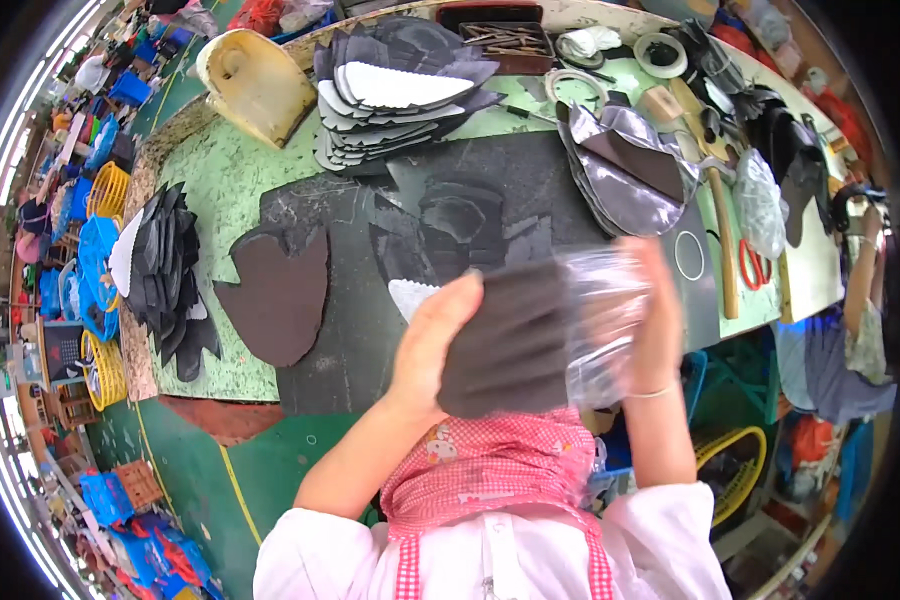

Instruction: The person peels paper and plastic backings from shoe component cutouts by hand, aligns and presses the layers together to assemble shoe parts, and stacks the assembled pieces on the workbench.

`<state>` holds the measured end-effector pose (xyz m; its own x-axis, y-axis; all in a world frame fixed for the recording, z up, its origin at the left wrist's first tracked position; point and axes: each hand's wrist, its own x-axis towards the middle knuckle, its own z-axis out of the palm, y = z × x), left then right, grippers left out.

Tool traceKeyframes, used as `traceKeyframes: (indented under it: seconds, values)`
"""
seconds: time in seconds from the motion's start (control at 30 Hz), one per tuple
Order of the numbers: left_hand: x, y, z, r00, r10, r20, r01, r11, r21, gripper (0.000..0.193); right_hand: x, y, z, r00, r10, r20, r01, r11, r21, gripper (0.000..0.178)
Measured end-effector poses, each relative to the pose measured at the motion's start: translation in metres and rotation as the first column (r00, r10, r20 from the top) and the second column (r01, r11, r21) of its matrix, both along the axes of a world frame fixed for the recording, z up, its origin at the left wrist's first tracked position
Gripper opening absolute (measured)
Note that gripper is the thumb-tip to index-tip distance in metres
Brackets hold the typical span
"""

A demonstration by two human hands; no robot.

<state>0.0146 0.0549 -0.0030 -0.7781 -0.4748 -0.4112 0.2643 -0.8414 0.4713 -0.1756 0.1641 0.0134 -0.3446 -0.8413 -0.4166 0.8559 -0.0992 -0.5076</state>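
In front of my chest I hold a dark brown stack of flat cut pieces [505, 335] between both hands. My left hand [432, 335] is closed on its left side, thumb on top and fingers hidden beneath. At the stack's right end is a see-through plastic bag [602, 310], crinkled and shiny. My right hand [658, 315], smeared by motion, grips the bag from the right side. Below the stack, on the black mat [340, 380], lie dark cut pieces [460, 220]. A brown piece with a notched top [282, 300] rests left of them.
Piles of dark scalloped pieces [165, 270] stand at the left and far middle [400, 85]. Wrapped rounded pieces [635, 170] lie at the far right, near a wooden-handled hammer [722, 240], red-handled scissors [755, 265] and tape rolls [660, 55]. Another person [855, 290] is at the right.
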Motion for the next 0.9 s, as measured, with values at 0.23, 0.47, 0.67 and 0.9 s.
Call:
traceKeyframes:
  seconds: [0.23,0.47,0.67,0.9]
  values:
    - [0.048,-0.04,0.003,0.988,0.151,0.001,-0.149,0.972,-0.181,0.051,-0.06,0.141,-0.013,0.265,0.927,-0.266,-0.79,0.366,0.492,0.041]
    - [0.019,0.011,0.024,0.961,-0.097,0.259,0.245,-0.135,-0.96,0.033,0.016,0.052,-0.059,0.724,0.513,0.461,-0.424,0.858,-0.289,0.085]
    - [0.091,-0.015,0.003,0.939,-0.055,0.339,0.29,0.656,-0.697,0.032,0.006,0.035,-0.025,0.826,0.558,0.084,-0.563,0.824,0.065,0.057]
    - [0.078,-0.004,-0.012,0.923,-0.255,0.289,0.33,0.91,-0.251,0.033,0.017,0.001,0.014,0.762,0.564,0.319,-0.636,0.743,0.208,0.038]
